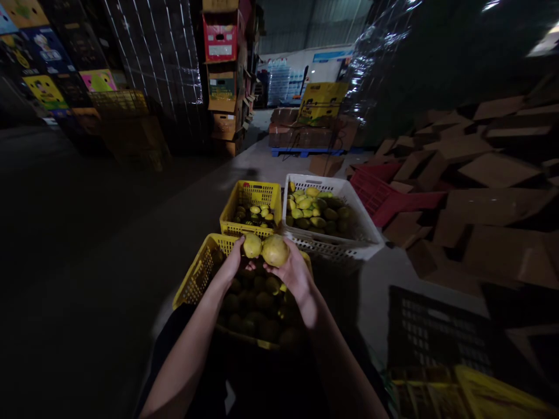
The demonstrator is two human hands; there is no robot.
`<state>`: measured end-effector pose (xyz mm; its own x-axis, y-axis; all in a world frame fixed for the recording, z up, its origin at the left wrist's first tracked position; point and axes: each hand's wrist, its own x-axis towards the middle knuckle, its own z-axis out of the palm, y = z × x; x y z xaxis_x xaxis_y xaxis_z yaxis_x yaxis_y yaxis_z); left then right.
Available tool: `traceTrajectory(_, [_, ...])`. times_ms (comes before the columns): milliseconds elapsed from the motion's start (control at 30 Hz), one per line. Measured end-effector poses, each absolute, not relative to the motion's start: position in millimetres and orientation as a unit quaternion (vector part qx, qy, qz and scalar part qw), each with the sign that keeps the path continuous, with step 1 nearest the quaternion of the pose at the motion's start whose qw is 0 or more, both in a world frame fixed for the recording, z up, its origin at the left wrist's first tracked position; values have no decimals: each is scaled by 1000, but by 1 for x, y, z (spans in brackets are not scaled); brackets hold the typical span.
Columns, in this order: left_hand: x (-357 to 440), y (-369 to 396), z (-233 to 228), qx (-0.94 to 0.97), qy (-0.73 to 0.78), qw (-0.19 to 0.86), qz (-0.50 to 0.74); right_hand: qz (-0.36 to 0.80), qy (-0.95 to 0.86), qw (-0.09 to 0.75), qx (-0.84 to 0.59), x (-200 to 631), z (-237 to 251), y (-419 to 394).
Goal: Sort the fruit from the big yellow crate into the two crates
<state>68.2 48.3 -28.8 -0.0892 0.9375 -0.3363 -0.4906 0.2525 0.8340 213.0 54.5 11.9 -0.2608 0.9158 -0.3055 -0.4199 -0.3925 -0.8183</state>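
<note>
My left hand [233, 259] holds a round yellow-green fruit [252, 246], thumb along its side. A larger round yellow fruit [275, 251] rests in my right hand [296, 272], fingers under it. The two fruits are side by side, close to touching. Their exact kind I cannot tell. Below my hands stands a yellow crate [193, 279] with many similar fruits, mostly in shadow. Just beyond it are a smaller yellow crate [229, 221] with several green and yellow fruits and a white crate [364, 227] partly filled with yellow-green, longish fruits.
Beside the white crate, a red crate [378, 195] leans among heaped cardboard boxes [498, 203]. A black crate [432, 331] and another yellow crate [493, 393] lie at lower right. Stacked cartons [225, 87] and a blue pallet [305, 152] with boxes stand farther back.
</note>
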Motion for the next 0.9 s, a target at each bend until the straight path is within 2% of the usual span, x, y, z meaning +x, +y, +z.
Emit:
traceTrajectory(133, [69, 42, -17, 246, 493, 593, 587, 744, -268, 462, -402, 214, 13, 55])
traceTrajectory(300, [68, 33, -3, 345, 474, 487, 648, 668, -349, 518, -405, 215, 8, 56])
traceTrajectory(500, [68, 30, -3, 426, 481, 409, 647, 451, -518, 597, -414, 216, 6, 56])
traceTrajectory(900, [60, 24, 1, 541, 481, 189, 664, 108, -671, 607, -412, 219, 0, 50])
